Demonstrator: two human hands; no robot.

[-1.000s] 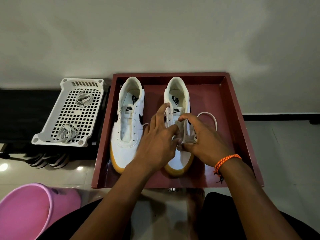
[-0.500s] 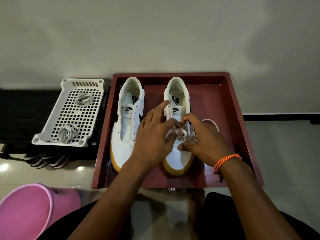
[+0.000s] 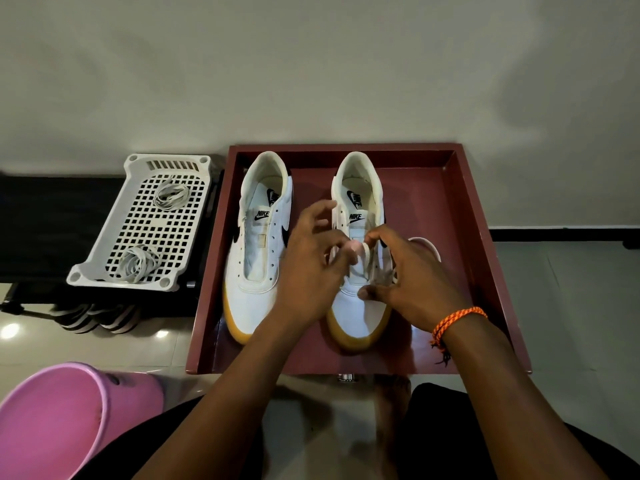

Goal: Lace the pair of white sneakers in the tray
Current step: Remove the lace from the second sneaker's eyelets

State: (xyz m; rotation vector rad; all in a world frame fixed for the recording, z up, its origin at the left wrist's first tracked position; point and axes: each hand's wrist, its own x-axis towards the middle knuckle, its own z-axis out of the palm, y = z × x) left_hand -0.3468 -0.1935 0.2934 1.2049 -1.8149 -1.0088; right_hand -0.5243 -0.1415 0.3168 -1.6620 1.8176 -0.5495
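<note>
Two white sneakers sat side by side in the dark red tray point(image 3: 485, 244), toes toward the person. The left sneaker point(image 3: 258, 251) lay unlaced and untouched. Over the right sneaker point(image 3: 360, 306) both hands worked: the left hand point(image 3: 311, 268) and the right hand point(image 3: 412, 275) seemed to pinch the white lace point(image 3: 362, 254) at the eyelets, though blur hid the fingertips. Beside the tray stood a white basket point(image 3: 138, 275) holding coiled laces.
</note>
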